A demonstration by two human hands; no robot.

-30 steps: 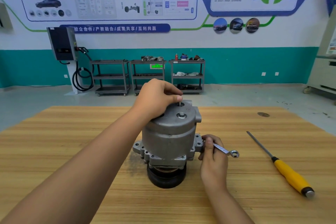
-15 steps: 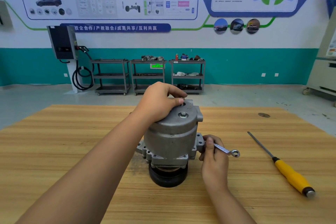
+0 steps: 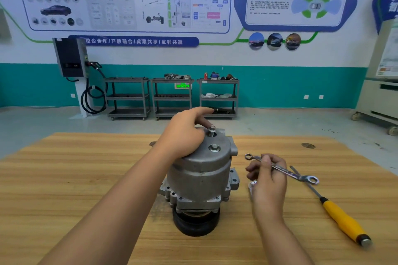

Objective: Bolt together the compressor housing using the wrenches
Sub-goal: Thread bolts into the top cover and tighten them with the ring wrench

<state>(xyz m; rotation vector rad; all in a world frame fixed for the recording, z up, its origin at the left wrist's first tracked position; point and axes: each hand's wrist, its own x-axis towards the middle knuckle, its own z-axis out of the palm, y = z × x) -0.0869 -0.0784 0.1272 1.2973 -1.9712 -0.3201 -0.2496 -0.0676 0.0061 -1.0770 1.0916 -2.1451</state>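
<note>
From the head view, the only one I have, the compressor housing (image 3: 202,170) stands upright near the middle of the wooden table (image 3: 64,178), resting on its black pulley (image 3: 196,222), which I take as deliberate: it puts the bolt holes of the top face toward me. My left hand (image 3: 183,135) lies over the back of that top face, fingers curled loosely against the metal and the forefinger lifted, pressing down more than gripping; I judge it is there to keep the body from turning once a wrench bites. Just beside its fingertips a raised bolt (image 3: 212,130) stands proud of its hole, clearly not run home, while a seated bolt (image 3: 214,148) sits flush a little nearer me. My right hand (image 3: 267,176) is off the housing, to its right and above the table, closed on the middle of a wrench (image 3: 282,170), whose small ring end points toward the housing and whose larger end points away, a hold that looks ready to drop the ring over the proud bolt. A yellow-handled screwdriver (image 3: 342,219) lies untouched on the table to the right, its shaft passing under the wrench's far end. The count: one housing, two top bolts in sight, one wrench for certain, one screwdriver. Something small and pale below my right fingers I cannot identify.
</note>
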